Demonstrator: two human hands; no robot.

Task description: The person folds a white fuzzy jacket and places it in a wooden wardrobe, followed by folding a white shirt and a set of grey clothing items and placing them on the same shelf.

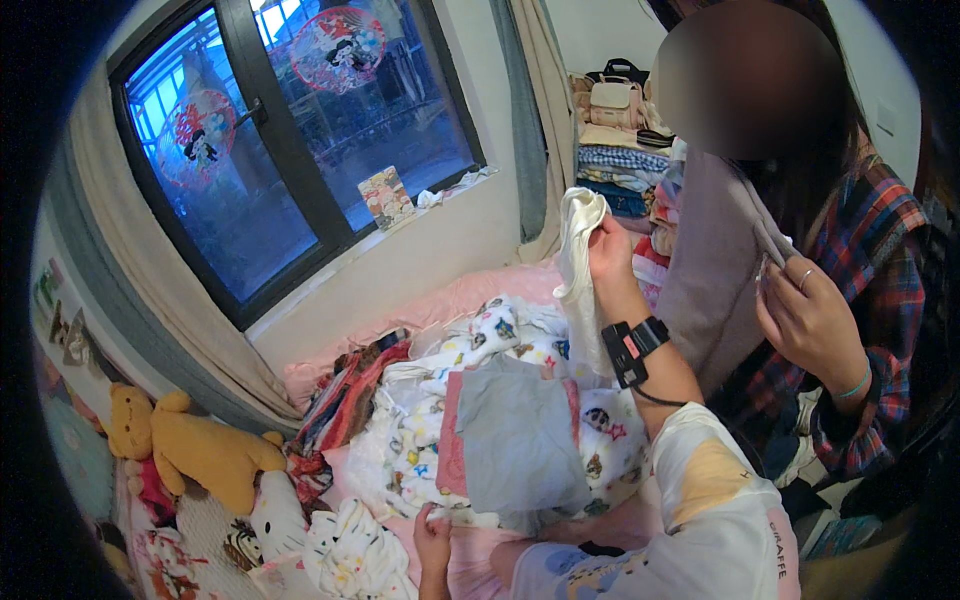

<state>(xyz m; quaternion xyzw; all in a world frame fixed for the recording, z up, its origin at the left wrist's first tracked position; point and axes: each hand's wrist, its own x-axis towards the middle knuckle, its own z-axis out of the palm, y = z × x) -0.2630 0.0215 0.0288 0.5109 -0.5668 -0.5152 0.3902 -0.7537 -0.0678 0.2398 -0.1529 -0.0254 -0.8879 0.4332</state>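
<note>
My right hand [611,251] is raised over the far side of the bed and grips a white cloth garment [581,296] by its upper end. The garment hangs down beside my forearm. Low in front of me, my left hand [433,529] is loosely curled, with nothing seen in it. Just beyond it lies a flat grey cloth [517,442] on top of a red-pink cloth [451,450]. Both rest on a rumpled white fleece blanket [420,420] with coloured prints. A dark device [630,352] is strapped to my right forearm.
At the right, another person in a plaid shirt [896,255] holds a taupe garment [697,262]. Folded clothes [622,169] are stacked beyond, with a cream bag [615,103]. Left are a yellow plush bear [210,450], a white plush [277,517] and a striped cloth [349,397]. A window [300,165] stands behind.
</note>
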